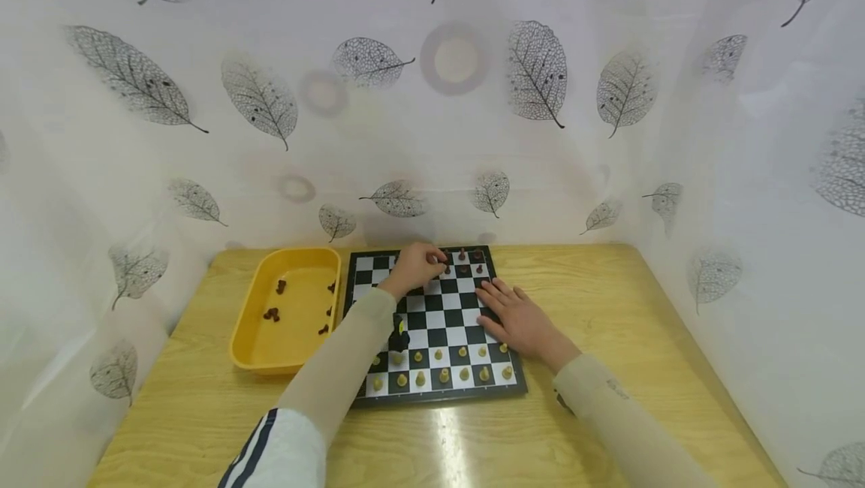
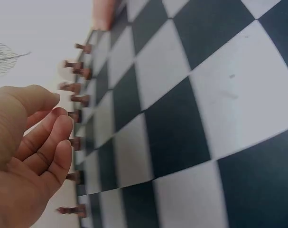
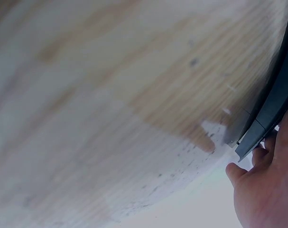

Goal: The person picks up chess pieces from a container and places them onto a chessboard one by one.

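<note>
A black-and-white chessboard (image 1: 454, 317) lies on the table. My left hand (image 1: 414, 269) reaches over its far side among reddish-brown chess pieces (image 1: 462, 254). In the left wrist view, its fingers (image 2: 41, 149) are bent, thumb tip close to the index fingertip, with brown pieces (image 2: 71, 210) lined up just beyond. Whether a piece is between the fingertips I cannot tell. My right hand (image 1: 523, 320) lies flat with fingers spread at the board's right edge. In the right wrist view, that hand (image 3: 269, 185) shows beside the dark board edge (image 3: 262, 126).
A yellow tray (image 1: 250, 300) with several loose brown pieces (image 1: 272, 314) stands left of the board. Pale yellow pieces (image 1: 444, 375) stand in two rows on the near side. A leaf-patterned curtain (image 1: 419, 150) rises behind the wooden table (image 1: 581, 278).
</note>
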`<state>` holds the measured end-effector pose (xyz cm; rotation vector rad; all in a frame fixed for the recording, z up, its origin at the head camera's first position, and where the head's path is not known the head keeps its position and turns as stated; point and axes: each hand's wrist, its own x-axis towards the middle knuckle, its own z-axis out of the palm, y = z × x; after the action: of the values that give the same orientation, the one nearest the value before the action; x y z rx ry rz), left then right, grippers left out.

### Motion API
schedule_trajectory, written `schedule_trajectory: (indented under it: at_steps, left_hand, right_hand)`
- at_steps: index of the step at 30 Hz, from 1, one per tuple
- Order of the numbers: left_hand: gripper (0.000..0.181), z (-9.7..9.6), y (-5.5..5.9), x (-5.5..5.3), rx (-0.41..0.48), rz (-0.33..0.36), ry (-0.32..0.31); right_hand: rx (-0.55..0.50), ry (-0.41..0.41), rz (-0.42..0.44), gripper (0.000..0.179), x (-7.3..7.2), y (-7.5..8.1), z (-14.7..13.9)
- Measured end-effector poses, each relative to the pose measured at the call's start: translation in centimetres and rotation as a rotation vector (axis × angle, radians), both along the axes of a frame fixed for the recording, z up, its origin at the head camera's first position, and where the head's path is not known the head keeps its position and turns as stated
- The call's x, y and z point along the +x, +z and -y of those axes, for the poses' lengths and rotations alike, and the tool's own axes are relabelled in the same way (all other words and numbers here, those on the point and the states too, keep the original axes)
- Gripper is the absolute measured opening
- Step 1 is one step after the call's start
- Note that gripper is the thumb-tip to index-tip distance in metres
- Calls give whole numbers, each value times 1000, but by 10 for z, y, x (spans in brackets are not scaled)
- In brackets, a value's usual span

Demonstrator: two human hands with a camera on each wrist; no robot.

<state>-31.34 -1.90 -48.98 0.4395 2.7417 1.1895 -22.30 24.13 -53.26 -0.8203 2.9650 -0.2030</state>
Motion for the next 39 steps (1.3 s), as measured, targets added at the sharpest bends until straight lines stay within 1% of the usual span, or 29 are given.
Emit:
schedule_trajectory:
  at_steps: [4,8,10,12,13,15,18,20,24,27,31,34,39]
  left_hand:
    - [26,16,19,2,54,13,-17]
    - [33,40,40,5,92,17,-26]
    - [33,54,47,5,98,-13,-19]
    - [32,70,50,4,107,-55,1]
    - [33,78,52,4,114,-63,17]
    - [32,94,52,5,115,-88,59]
    - [33,120,53,8,123,-75,105]
    - [32,136,52,11,126,-72,126]
    - [32,162,49,16,130,-60,136]
    - [34,177,47,21,135,-25,139]
    - [37,193,42,28,141,54,142]
    - [40,203,38,30,131,96,148]
    - [42,214,29,32,94,136,164]
  right_hand:
    - [-15,7,-2,69,1,2,1]
    - [-17,17,-14,69,1,3,0]
    - [-4,16,-17,69,1,3,0]
    - [5,15,-22,69,0,2,-1]
    - [6,16,-27,69,-1,2,-1]
    - [9,18,-28,69,-1,2,-1]
    - [10,18,-25,69,-1,2,-1]
    - [11,17,-17,70,0,2,-1]
    - [21,4,-9,70,1,0,-1]
    - [13,5,-11,70,1,0,-2]
    - [-1,10,-10,69,1,0,-1]
    - [0,8,-8,70,1,-1,-1]
    - [-2,10,-5,70,1,0,1]
